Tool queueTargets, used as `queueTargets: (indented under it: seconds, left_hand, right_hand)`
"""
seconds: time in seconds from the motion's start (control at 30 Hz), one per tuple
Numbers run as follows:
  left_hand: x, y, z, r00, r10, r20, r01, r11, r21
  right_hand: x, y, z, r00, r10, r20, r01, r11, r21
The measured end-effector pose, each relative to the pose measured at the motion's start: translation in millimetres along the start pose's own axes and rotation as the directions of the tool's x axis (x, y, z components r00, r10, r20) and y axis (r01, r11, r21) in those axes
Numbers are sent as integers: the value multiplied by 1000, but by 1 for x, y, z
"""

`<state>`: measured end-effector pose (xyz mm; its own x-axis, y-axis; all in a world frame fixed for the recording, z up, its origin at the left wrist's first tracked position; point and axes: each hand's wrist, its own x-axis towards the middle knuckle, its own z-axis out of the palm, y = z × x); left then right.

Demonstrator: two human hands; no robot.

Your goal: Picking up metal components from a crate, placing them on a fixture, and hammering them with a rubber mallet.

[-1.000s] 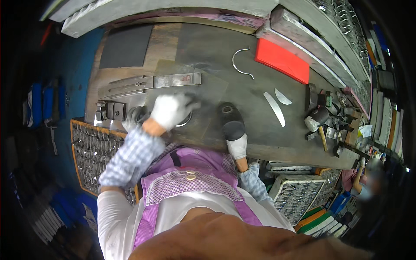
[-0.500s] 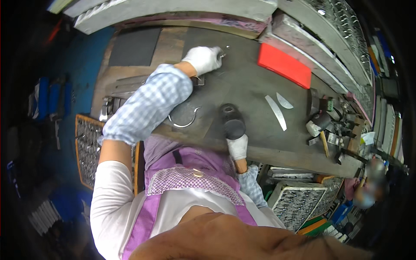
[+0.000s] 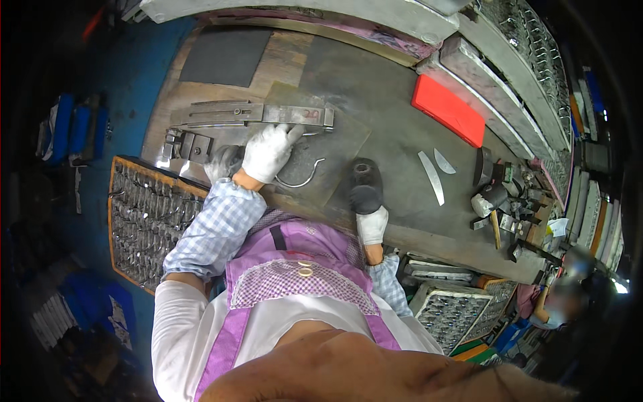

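My white-gloved left hand (image 3: 268,153) is at the near side of a long metal fixture (image 3: 288,115), fingers bent together at its edge. A thin bright metal bit (image 3: 311,134) shows by the fingertips; most of whatever they hold is hidden. A curved metal rod (image 3: 305,181) lies on the bench just right of this hand. At the bench's front edge my gloved right hand (image 3: 372,226) is closed beneath a black mallet head (image 3: 366,184), which hides the fingers and the handle. Left of my left hand is a grey, rounded thing (image 3: 224,163), partly covered.
A red flat case (image 3: 449,109) and two thin metal blades (image 3: 431,175) lie to the right. Beyond them are a wooden-handled mallet (image 3: 494,218) and metal blocks. Racks of metal parts (image 3: 151,224) flank the bench. Stacked trays (image 3: 495,87) rise behind. Another person is far right.
My left hand has drawn back toward me and left, from the far bench to the fixture, uncovering more of the fixture. My right hand and the mallet stay nearly in place.
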<state>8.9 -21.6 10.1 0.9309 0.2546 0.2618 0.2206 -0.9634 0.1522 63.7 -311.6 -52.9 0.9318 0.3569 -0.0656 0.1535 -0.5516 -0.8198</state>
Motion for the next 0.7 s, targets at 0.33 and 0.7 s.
queueTargets:
  seconds: [0.33, 0.7]
  left_hand:
    - [-6, -11, 18, 1000, 23, 9, -23, 1000, 15]
    - [-38, -32, 11, 981, -135, 136, 184, 453, -872]
  right_hand:
    - [-2, -14, 1, 995, 62, 76, -61, 998, -8]
    - [31, -89, -37, 810, 26, 586, -388, 772, 503]
